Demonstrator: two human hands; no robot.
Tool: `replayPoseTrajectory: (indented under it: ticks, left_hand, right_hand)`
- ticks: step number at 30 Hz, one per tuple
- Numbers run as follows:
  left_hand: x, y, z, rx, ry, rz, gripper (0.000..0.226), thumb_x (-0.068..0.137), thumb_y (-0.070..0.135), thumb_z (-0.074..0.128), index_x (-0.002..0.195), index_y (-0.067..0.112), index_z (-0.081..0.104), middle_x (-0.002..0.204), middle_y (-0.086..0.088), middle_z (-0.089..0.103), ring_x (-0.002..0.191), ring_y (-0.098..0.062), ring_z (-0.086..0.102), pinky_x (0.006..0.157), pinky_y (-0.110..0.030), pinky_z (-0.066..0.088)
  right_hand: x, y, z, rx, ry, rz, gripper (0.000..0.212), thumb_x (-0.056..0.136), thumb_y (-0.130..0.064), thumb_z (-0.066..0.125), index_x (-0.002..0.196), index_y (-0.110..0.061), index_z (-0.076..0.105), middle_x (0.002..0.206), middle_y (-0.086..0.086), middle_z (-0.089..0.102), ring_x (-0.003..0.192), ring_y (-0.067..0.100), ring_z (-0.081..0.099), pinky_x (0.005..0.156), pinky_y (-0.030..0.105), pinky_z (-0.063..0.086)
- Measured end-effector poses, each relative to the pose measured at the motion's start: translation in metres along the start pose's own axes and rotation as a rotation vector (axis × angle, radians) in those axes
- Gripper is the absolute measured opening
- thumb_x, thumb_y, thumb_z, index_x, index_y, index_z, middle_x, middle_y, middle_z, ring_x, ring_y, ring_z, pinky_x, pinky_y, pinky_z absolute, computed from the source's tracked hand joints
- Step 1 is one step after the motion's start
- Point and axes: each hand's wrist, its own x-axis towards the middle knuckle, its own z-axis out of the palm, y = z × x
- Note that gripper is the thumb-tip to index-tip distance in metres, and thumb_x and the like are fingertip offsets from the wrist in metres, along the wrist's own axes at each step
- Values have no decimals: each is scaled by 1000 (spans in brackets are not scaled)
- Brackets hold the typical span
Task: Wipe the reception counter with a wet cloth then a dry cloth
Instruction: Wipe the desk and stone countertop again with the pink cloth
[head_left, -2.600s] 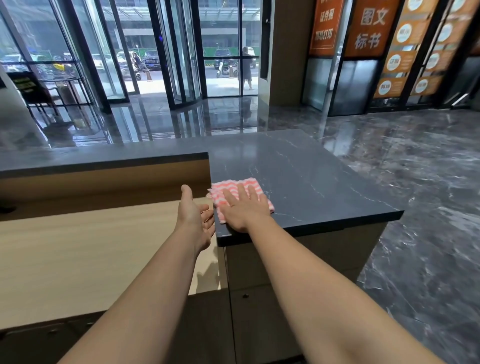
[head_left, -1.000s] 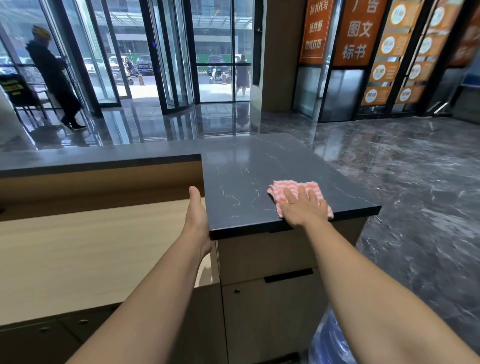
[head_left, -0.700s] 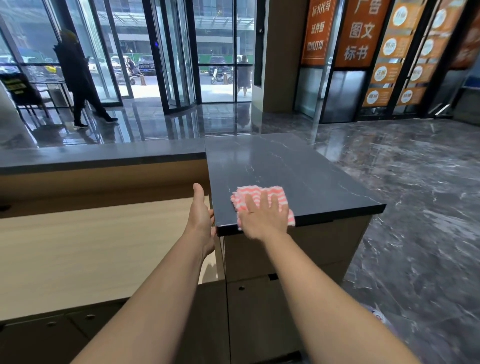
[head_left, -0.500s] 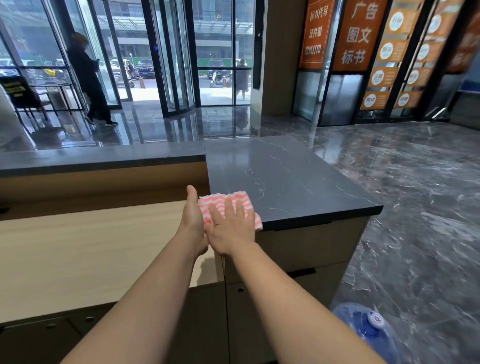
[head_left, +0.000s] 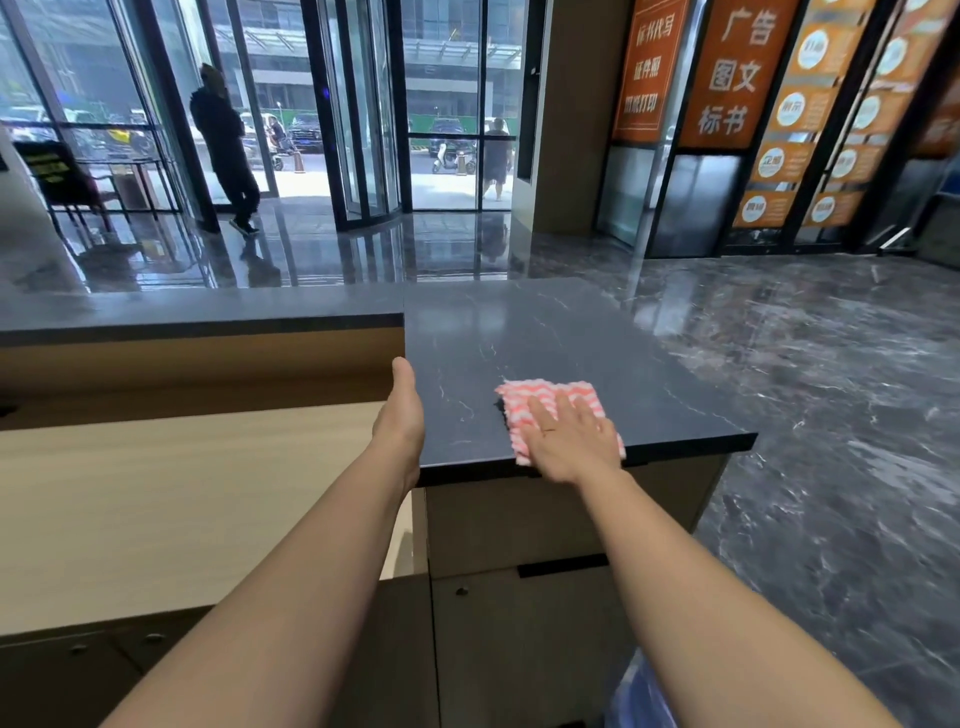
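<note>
Head view: the pink-and-white striped cloth (head_left: 540, 400) lies flat on the dark stone worktop (head_left: 545, 332), close to its near edge and nearer the right corner than the left, its nearest corner reaching that edge. My right hand (head_left: 569, 441) presses on the cloth's near half, palm down, fingers straight and a little spread, gripping nothing. My left hand (head_left: 400, 415) sits edge-on against the worktop's left edge, thumb pointing forward along it. Its fingers are hidden, so I cannot tell whether they are curled or straight. Left of that hand, a pale wooden surface (head_left: 182, 493) lies lower than the worktop. Past the far edge, the polished dark floor (head_left: 831, 364) runs to glass doors, where a person in dark clothes (head_left: 223, 135) stands.
</note>
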Motion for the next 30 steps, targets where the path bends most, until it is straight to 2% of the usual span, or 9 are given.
replayPoseTrajectory:
  ticks: [6, 10, 12, 15, 18, 20, 22, 24, 30]
  left_hand:
    - [0, 4, 3, 27, 54, -29, 48, 98, 61, 18, 88, 22, 43, 81, -1, 56, 68, -15, 55, 52, -27, 39]
    - [5, 3, 5, -36, 117, -33, 54, 99, 59, 19, 71, 17, 39, 75, -1, 51, 64, -14, 50, 53, -27, 38]
    - [13, -4, 2, -45, 133, -39, 61, 99, 58, 19, 83, 9, 49, 83, -4, 57, 73, -17, 55, 59, -27, 40]
    - [19, -8, -4, -95, 94, -78, 69, 97, 62, 21, 127, 10, 53, 117, -11, 62, 102, -27, 59, 75, -34, 43]
    - [32, -15, -17, -130, 122, -112, 64, 86, 61, 48, 118, 7, 59, 113, -9, 68, 94, -29, 65, 76, -36, 51]
    - [42, -21, -27, -132, 249, -56, 30, 83, 24, 62, 103, 3, 66, 92, -13, 70, 71, -27, 63, 58, -26, 48]
    - [48, -21, -36, -136, 339, -25, 30, 79, 0, 53, 106, -2, 65, 74, -16, 60, 50, -25, 49, 42, -18, 36]
    - [62, -19, -44, -161, 381, -4, 36, 80, -7, 46, 114, -5, 60, 68, -14, 54, 46, -24, 44, 36, -16, 34]
    - [119, 16, -49, -186, 332, 20, 22, 87, -1, 43, 97, -1, 62, 71, -15, 60, 56, -22, 54, 45, -20, 37]
  right_hand:
    - [8, 1, -4, 14, -50, 103, 57, 103, -42, 18, 155, -32, -3, 162, 4, -17, 149, 29, -14, 119, 49, -7]
    - [0, -33, 5, -14, -45, -53, 59, 103, -43, 20, 155, -32, -6, 161, 7, -20, 148, 33, -16, 118, 53, -7]
    - [-7, -55, 12, -31, -28, -176, 61, 103, -44, 24, 155, -32, -6, 161, 9, -18, 148, 34, -16, 116, 54, -6]
    - [-14, -85, 21, -55, -25, -319, 65, 102, -45, 30, 154, -32, -7, 161, 9, -18, 147, 36, -17, 116, 55, -7]
    - [-12, -106, 28, -48, -24, -417, 65, 102, -40, 36, 155, -34, -1, 162, 7, -15, 148, 33, -16, 116, 54, -8]
    - [-8, -115, 31, -53, -15, -470, 62, 101, -31, 41, 154, -33, 10, 163, 5, -11, 149, 31, -13, 116, 53, -7]
    - [-1, -122, 32, -29, -11, -513, 61, 100, -23, 45, 153, -32, 17, 164, 5, -4, 149, 31, -8, 117, 52, -4]
    - [7, -128, 30, 16, 14, -541, 59, 99, -19, 47, 151, -31, 23, 163, 7, 5, 150, 31, -2, 117, 52, 1]
    - [52, -150, 20, 156, 131, -476, 65, 93, -9, 49, 147, -35, 24, 157, 6, 21, 145, 30, 13, 113, 49, 15]
